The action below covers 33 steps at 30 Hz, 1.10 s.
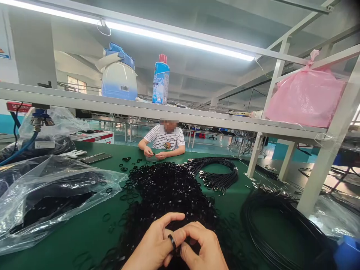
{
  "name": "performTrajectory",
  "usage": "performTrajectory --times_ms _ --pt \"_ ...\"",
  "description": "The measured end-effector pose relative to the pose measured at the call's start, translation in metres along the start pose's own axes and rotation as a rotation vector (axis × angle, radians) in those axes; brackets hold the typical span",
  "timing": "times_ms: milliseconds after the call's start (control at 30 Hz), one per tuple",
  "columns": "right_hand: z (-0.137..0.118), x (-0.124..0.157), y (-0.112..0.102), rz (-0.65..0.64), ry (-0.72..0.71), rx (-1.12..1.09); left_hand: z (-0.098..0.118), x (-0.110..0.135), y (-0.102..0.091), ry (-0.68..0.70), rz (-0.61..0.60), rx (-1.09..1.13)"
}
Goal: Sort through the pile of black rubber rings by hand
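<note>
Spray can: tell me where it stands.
Head view, upper centre: the spray can stands upright on the shelf, just right of the blue-and-white jug, above the seated person.

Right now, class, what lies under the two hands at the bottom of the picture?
Under the left hand and right hand spreads a heap of black rubber rings on the green table. The hands cover the rings directly beneath them.

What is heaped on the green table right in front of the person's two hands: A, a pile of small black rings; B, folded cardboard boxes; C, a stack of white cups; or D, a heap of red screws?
A: a big pile of small black rings covers the green table just beyond the left hand and right hand, whose fingers pinch one black ring between them.
</note>
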State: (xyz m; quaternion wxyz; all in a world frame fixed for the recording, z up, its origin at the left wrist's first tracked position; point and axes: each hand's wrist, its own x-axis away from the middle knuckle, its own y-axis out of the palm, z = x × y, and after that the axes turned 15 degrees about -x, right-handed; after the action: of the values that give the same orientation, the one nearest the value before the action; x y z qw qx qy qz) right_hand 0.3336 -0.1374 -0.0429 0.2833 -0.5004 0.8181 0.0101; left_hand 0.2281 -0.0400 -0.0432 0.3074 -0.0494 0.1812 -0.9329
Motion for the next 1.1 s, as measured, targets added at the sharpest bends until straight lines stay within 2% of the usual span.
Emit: performTrajectory --times_ms 233,400,567,700,867,1100 --pt "0.0 -0.002 -0.012 0.094 -0.069 0.14 0.016 0.003 -0.008 -0.027 -0.039 -0.035" --pt "0.003 -0.005 -0.029 0.114 -0.028 0.317 0.021 0.005 -0.015 -0.076 0.055 -0.189" --pt "0.004 -0.008 -0.04 0.097 0.042 0.234 0.023 0.006 -0.026 -0.046 0.09 -0.158" --pt "0.003 -0.008 -0.039 0.06 -0.002 0.191 0.028 0.01 -0.033 -0.012 0.091 -0.082" --pt "0.003 -0.006 -0.036 0.049 -0.047 0.169 0.031 0.012 -0.033 0.004 0.092 -0.024" --pt "0.004 -0.004 -0.035 0.061 -0.033 0.242 0.03 0.009 -0.032 0.012 0.133 -0.084"
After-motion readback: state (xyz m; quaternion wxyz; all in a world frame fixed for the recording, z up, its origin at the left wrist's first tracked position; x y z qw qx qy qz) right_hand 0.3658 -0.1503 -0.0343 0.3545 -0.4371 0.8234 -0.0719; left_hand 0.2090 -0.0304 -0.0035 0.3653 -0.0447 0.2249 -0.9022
